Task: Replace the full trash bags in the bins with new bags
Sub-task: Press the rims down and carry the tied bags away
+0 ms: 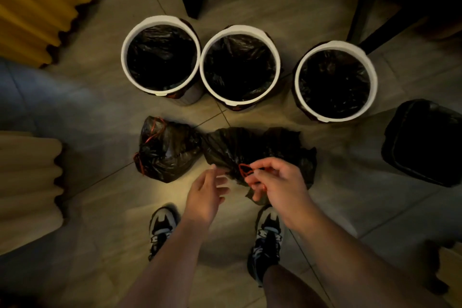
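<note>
While the right hand (277, 182) pinches the red drawstring (243, 170), the left hand (205, 192), fingers loose, should steady the full trash bag (250, 145).

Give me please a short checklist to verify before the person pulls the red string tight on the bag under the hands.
1. Right hand pinches the red string: ok.
2. Left hand grips the bag under the hands: not ok, its fingers are open beside the neck.
3. Neck of this bag gathered together: ok.
4. Knot finished: not ok, the string forms a loose loop.
5. Second full bag closed with its own string: looks ok, but the knot itself cannot be seen clearly.
6. Three white bins each lined with a black bag: ok.
</note>
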A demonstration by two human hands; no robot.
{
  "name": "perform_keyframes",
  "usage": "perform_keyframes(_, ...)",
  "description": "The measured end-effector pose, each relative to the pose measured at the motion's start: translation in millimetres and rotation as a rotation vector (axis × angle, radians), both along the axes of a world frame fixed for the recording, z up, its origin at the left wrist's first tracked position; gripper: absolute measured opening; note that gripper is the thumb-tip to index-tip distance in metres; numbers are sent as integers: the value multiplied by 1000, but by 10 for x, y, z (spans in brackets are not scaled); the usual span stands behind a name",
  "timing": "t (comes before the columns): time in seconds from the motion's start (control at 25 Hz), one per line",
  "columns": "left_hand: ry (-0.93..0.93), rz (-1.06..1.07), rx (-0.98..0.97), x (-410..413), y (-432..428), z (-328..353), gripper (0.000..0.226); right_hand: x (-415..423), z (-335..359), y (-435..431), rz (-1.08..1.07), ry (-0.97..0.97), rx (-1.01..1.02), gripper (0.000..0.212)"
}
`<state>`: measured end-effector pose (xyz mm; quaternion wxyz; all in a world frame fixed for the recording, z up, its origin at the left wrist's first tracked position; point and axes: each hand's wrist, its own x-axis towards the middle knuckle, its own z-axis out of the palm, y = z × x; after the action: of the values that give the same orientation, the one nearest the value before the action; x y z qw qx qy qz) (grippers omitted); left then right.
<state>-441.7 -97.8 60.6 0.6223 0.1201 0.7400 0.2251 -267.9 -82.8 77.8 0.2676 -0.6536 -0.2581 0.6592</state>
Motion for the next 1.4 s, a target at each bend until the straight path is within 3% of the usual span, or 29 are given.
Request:
perform_keyframes(0.16,132,-46,-56,-836,32,-599,21,-338,-130,37,-141,45,-9,30)
perform_keyframes(0.32,273,-162,-101,-1881,-2,-1287,18,-732,-398,-3,-230,48,-13,30)
perform_keyframes(0.6,464,-264,-169,-3394,78,-2609,14,-1383,-1273,-88,-226,-75,-24,31)
perform_keyframes(0.8,436,-335,-57,-3605,348,-3281,40,-1546,-1668,-108,-214,-39,-49,37)
perform_keyframes(0.88,440,-391,-42,-3552,432,-3363,34,-1559,-1710,-81,-261,8,-56,35)
perform_keyframes(1.0,510,-545,-28,-3519,497,-3315,7,-1573,-1637,23,-321,115,-56,21)
perform_keyframes(1.04,534,-568,-34,-3524,509,-3256,11,-1573,-1605,54,-327,141,-58,20)
perform_keyframes(1.2,598,-458,-10,-3469,542,-2821,31,-1546,-1469,127,-352,146,-78,31)
perform_keyframes(1.28,563,-266,36,-3412,569,-2562,29,-1552,-1389,138,-381,150,-81,33)
perform_keyframes(1.4,216,156,191,-3237,703,-2264,9,-1525,-1292,125,-419,193,-92,38)
